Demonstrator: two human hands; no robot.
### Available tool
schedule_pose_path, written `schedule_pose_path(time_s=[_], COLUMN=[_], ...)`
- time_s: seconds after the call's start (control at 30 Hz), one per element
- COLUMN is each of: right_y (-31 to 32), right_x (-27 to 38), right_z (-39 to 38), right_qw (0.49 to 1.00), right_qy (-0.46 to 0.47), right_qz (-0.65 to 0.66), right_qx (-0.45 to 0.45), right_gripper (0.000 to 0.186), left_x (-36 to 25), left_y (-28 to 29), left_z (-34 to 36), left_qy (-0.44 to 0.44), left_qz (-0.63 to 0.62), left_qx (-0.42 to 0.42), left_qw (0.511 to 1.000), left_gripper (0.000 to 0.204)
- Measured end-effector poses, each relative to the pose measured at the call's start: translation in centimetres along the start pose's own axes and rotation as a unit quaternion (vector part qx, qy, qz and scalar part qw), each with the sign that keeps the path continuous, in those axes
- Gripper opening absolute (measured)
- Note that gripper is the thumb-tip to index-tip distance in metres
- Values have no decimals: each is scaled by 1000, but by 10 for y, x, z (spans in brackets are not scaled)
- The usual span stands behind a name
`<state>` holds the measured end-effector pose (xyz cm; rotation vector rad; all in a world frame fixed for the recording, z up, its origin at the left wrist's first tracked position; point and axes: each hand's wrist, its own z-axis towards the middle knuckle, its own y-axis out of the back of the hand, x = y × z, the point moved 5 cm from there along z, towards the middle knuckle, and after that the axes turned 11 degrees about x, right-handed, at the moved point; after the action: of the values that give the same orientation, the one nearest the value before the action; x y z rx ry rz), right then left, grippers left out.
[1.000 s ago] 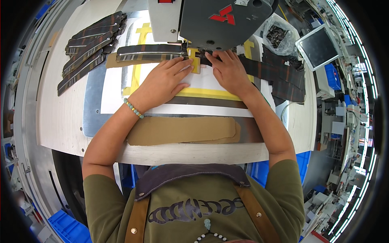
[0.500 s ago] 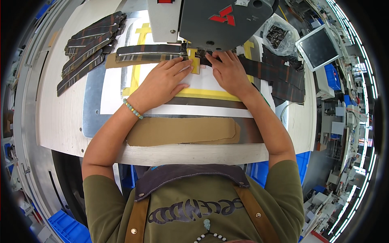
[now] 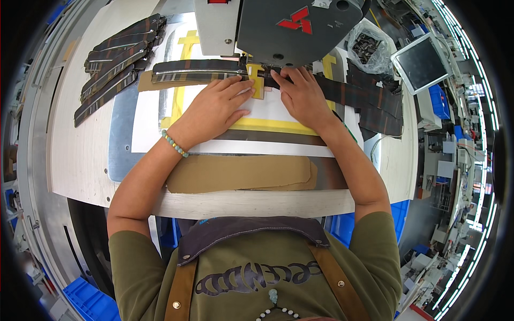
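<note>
My left hand lies flat, fingers spread, on a dark plaid fabric strip that runs under the head of a grey sewing machine. My right hand presses the other part of the plaid strip flat just right of the needle area. Both hands rest over a yellow template frame on a white plate. The needle itself is hidden by the machine head.
A stack of several plaid strips lies at the far left of the table. A tan cardboard sheet sits near the front edge. A bag of small parts and a monitor stand at the right. Blue bins sit below.
</note>
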<state>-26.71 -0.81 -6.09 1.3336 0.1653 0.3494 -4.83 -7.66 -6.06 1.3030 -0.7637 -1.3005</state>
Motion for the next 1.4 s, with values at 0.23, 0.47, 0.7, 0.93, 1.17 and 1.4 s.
schedule_pose_path(time_s=[0.23, 0.47, 0.7, 0.93, 1.17, 1.4], right_y=[1, 0, 0, 0, 1, 2], right_x=[3, 5, 4, 1, -1, 0], right_z=[-1, -4, -3, -1, -3, -3], right_qw=[1000, 1000, 1000, 1000, 1000, 999], right_qy=[2, 7, 1, 6, 10, 22], right_qz=[5, 4, 7, 18, 5, 38], right_qx=[6, 10, 8, -5, -17, -28], right_gripper=[41, 43, 42, 38, 37, 34], left_x=[0, -1, -1, 35, 54, 67], left_y=[1, 1, 11, 41, 44, 35], left_z=[-1, -1, 0, 0, 15, 25], left_qy=[-3, -9, -19, 58, 133, 171], left_qz=[-10, -20, -33, -61, -24, -57], left_qx=[6, 5, -12, -7, 25, 16], left_qw=[1000, 1000, 999, 996, 990, 984], left_gripper=[46, 44, 43, 42, 40, 40])
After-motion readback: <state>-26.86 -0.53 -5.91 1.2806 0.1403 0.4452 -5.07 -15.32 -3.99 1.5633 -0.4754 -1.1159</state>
